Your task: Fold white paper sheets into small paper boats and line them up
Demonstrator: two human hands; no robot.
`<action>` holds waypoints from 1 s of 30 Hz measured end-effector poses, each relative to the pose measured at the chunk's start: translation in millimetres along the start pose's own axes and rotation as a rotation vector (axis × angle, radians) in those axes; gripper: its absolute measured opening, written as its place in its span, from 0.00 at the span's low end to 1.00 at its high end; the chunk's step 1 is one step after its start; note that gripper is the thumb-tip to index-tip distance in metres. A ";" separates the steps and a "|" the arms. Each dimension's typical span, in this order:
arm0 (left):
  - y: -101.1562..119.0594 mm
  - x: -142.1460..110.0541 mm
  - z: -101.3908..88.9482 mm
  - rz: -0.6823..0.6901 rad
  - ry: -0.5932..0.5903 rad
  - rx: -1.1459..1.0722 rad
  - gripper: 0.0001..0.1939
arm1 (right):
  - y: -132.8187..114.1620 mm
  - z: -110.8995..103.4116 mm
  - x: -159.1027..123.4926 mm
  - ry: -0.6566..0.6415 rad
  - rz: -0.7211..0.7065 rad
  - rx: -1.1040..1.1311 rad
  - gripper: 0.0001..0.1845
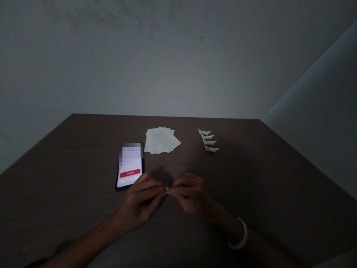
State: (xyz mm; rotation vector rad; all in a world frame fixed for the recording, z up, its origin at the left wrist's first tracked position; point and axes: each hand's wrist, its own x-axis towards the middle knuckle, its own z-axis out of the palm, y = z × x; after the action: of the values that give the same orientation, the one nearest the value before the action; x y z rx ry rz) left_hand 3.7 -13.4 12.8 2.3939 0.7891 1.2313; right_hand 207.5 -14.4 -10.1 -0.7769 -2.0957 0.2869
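Observation:
A small folded piece of white paper [167, 190] is pinched between my two hands, low in the middle of the view. My left hand [141, 197] grips its left end with thumb and fingertips, and my right hand [191, 193] grips its right end the same way. Most of the paper is hidden by my fingers, so its folded shape cannot be made out. Beyond my right hand, several small white paper boats [209, 143] stand in a row. Past my left hand lies a loose stack of printed paper sheets [162, 140].
A phone [129, 165] with a lit screen lies on the dark wooden table [83, 149], just behind my left hand. A grey wall [178, 67] rises at the table's far edge. The light is dim, and a white bracelet [242, 234] circles my right wrist.

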 end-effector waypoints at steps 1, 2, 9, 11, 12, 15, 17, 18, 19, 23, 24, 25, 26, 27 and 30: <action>-0.3 0.1 0.1 0.016 0.007 -0.009 0.08 | 0.3 -0.1 0.1 0.000 -0.012 -0.011 0.07; -0.6 0.0 0.2 0.020 0.002 -0.010 0.08 | 0.6 -0.2 0.3 -0.002 -0.022 -0.024 0.07; -2.1 -4.1 0.5 0.026 -0.020 -0.004 0.10 | -1.4 -2.0 0.8 -0.026 -0.050 -0.093 0.07; -2.3 -4.8 0.7 0.033 -0.026 0.002 0.10 | -1.5 -1.9 1.0 -0.026 -0.062 -0.085 0.07; -2.4 -4.9 0.9 0.036 -0.025 0.007 0.10 | -1.2 -1.7 1.2 -0.023 -0.065 -0.079 0.07; -2.8 -4.6 1.5 0.066 0.004 0.009 0.10 | -0.1 -0.4 1.9 0.013 -0.066 -0.046 0.06; -3.1 -4.6 2.1 0.086 0.021 0.003 0.10 | 0.5 0.6 2.1 0.032 -0.068 -0.015 0.06; -3.4 -4.8 2.4 0.092 0.029 0.002 0.10 | 0.7 1.1 2.1 0.033 -0.068 0.001 0.06; -3.6 -5.1 2.7 0.095 0.035 0.004 0.10 | 0.7 1.5 2.1 0.030 -0.066 0.015 0.06; -4.0 -6.6 3.0 0.090 0.048 -0.007 0.11 | 1.0 1.7 1.1 0.044 -0.041 0.060 0.07; -3.8 -6.6 2.7 0.085 0.052 -0.013 0.12 | 1.4 1.6 0.7 0.050 -0.033 0.067 0.07; -3.5 -6.4 2.2 0.079 0.054 -0.017 0.12 | 1.9 1.5 0.3 0.055 -0.026 0.071 0.07; -3.2 -5.8 1.5 0.073 0.056 -0.018 0.12 | 2.4 1.3 -0.1 0.057 -0.022 0.073 0.07; -2.7 -5.1 0.7 0.063 0.053 -0.017 0.12 | 2.9 1.1 -0.5 0.061 -0.019 0.075 0.07; -1.7 -2.8 -1.4 0.029 0.029 -0.009 0.10 | 3.1 0.2 -0.6 0.097 0.004 0.084 0.05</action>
State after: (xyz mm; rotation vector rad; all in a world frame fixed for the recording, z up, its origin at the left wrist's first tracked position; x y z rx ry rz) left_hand 0.7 -13.7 11.0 2.3939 0.7580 1.2804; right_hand 208.9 -12.3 -12.1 -0.7310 -1.9781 0.3314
